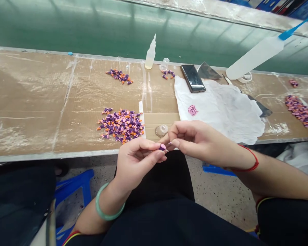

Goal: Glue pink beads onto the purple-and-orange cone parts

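Between the thumb and fingers of my left hand is a small purple and pink figurine piece, held over my lap at the table's front edge. My right hand is closed in a pinch just right of it, with a tiny pinkish bit at the fingertips. Behind the fingers sits a small clear round dish. A pile of purple, pink and orange pieces lies to the left, beside a white strip. Tiny pink bits are heaped on a white cloth.
At the back stand a small dropper bottle and a clear cap. A phone lies partly on the cloth. A large white bottle with a blue nozzle leans right. More figurine pieces lie far right, others back left.
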`<state>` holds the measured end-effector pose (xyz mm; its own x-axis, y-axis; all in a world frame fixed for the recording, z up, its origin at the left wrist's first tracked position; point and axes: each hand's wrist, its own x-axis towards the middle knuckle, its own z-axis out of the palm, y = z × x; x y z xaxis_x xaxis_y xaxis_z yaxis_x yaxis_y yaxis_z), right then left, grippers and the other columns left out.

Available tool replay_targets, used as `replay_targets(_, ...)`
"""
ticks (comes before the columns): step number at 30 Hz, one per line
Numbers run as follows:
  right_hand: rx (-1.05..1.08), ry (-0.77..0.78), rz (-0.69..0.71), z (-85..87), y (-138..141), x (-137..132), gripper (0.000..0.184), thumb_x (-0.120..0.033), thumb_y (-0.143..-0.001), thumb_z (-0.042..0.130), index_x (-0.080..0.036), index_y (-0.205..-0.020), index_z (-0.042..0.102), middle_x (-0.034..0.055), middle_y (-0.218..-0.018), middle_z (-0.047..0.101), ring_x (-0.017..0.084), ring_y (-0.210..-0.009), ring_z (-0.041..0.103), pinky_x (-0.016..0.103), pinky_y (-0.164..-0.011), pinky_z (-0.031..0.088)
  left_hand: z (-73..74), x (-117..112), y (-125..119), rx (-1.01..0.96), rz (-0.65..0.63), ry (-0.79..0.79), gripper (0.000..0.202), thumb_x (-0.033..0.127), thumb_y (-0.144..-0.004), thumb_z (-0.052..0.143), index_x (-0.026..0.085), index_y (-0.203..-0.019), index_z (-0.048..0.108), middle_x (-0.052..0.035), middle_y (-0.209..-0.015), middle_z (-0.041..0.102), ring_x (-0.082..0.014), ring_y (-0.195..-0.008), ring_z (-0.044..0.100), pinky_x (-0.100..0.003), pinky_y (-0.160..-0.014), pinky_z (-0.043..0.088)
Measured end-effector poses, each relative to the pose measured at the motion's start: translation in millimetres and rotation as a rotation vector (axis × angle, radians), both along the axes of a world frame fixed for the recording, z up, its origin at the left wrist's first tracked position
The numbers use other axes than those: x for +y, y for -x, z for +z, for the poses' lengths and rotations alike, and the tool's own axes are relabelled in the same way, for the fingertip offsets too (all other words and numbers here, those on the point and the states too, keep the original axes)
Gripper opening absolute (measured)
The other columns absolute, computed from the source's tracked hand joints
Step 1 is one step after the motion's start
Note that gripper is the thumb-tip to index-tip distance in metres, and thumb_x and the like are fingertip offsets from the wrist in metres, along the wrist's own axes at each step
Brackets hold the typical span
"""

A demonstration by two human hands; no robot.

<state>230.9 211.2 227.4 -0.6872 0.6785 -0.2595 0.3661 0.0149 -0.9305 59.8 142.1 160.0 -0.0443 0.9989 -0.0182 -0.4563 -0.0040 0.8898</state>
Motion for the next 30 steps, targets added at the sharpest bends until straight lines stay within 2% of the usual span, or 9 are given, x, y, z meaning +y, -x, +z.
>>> replay_targets(4, 0.018, -0.062, 0.03, 1.6, -2, -6, 0.011, -0.017, -0.084, 0.056, -0.019, -0.074, 0.051, -0.002, -0.068, 0.062, 0.01, -0.058, 0.054, 0.02, -0.051, 0.041, 2.2, -4, -4, 0.009, 0.0, 0.0, 0.02, 0.03, -0.071, 0.087, 0.016, -0.074, 0.072, -0.0027, -0.072, 0.077, -0.0142, -0.056, 0.073, -0.018, -0.054, 0.063)
replay_targets(8, 0.02, -0.151, 0.038, 2.9, -5, -9, 0.012, -0.015, -0.085, 0.053, -0.019, -0.074, 0.051, -0.0051, -0.062, 0.054, 0.007, -0.05, 0.043, 0.019, -0.045, 0.032, 3.3, -6, -6, -0.002, -0.005, -0.025, 0.015, 0.024, -0.072, 0.086, 0.017, -0.075, 0.073, -0.0011, -0.073, 0.077, -0.012, -0.056, 0.072, -0.017, -0.054, 0.063)
replay_targets(19, -0.025, -0.318, 0.078, -0.7, -12, -12, 0.01, -0.015, -0.085, 0.051, -0.018, -0.076, 0.053, -0.0035, -0.066, 0.055, 0.008, -0.057, 0.047, 0.019, -0.052, 0.038, 6.7, -6, -9, 0.056, -0.041, -0.02, 0.017, 0.026, -0.072, 0.086, 0.017, -0.073, 0.073, -0.0025, -0.073, 0.077, -0.0133, -0.056, 0.072, -0.019, -0.054, 0.064)
replay_targets(30, -0.068, -0.573, 0.146, 0.9, -13, -15, 0.014, -0.011, -0.086, 0.045, -0.019, -0.076, 0.05, -0.0022, -0.067, 0.06, 0.009, -0.055, 0.051, 0.021, -0.053, 0.036, 5.4, -5, -12, 0.05, -0.029, -0.014, 0.014, 0.024, -0.072, 0.086, 0.016, -0.072, 0.074, -0.0027, -0.072, 0.077, -0.0125, -0.054, 0.071, -0.019, -0.052, 0.062)
